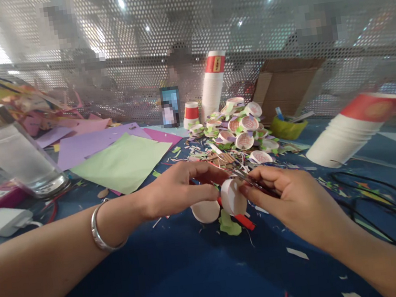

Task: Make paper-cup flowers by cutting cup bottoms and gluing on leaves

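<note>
My left hand (184,188) has its fingers bent, with thumb and fingertips at the edge of a small white cut-off paper cup bottom (233,198). My right hand (286,195) is closed around dark scissors (254,180), blades pointing left; its thumb comes up against that same cup bottom. Another white cup bottom (206,211) lies beneath my left hand. Beside it are a green paper scrap (230,224) and a red strip-like object (245,221), partly hidden. Just beyond my hands rises a heap of cut cup bottoms (242,126) with green and purple paper bits.
Stacked paper cups stand upright (213,86) behind the heap; another stack (350,129) leans at right. Green paper (123,162) and purple paper (92,144) lie left, near a water glass (25,155) and white charger (3,221). Black cable (377,201) loops at right. Paper scraps litter the blue tabletop (185,280).
</note>
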{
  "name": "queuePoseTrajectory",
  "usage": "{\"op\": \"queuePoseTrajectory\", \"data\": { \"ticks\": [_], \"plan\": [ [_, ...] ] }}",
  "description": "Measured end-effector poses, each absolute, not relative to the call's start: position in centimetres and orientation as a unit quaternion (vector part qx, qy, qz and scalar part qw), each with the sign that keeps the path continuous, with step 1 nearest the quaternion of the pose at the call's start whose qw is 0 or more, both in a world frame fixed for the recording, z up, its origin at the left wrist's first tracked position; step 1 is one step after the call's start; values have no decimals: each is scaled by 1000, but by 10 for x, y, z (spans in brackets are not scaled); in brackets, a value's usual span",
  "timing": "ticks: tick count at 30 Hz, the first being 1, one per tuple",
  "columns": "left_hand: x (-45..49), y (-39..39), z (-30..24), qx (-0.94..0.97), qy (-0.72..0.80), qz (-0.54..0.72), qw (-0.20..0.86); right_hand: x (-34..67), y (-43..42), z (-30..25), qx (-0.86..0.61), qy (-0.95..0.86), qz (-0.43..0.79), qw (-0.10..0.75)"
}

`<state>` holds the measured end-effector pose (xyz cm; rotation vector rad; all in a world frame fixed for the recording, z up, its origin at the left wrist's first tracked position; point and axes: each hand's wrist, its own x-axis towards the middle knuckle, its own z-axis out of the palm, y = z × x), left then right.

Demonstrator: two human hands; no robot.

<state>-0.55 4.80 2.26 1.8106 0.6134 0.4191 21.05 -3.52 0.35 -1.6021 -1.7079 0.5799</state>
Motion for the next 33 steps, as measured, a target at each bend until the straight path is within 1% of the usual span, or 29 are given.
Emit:
{"op": "queuePoseTrajectory", "data": {
  "ticks": [2,5,8,14,17,20,28,33],
  "plan": [
    [-5,45,24,731,230,163,622,211,-35,3,-621,-663,226,352],
    [-3,42,23,680,205,147,688,211,-35,2,-624,-661,223,353],
    [-2,40,20,638,189,157,730,212,-36,2,-625,-653,222,366],
    [-1,41,10,550,172,167,800,213,-38,3,-612,-666,227,361],
    [-1,44,7,528,166,170,816,213,-38,3,-615,-669,208,361],
    [-2,50,6,509,160,176,828,212,-38,4,-609,-666,200,381],
    [-6,58,9,528,167,224,802,208,-41,6,-574,-655,247,425],
    [-7,61,7,528,141,229,805,207,-41,7,-571,-643,288,421]
  ]
}}
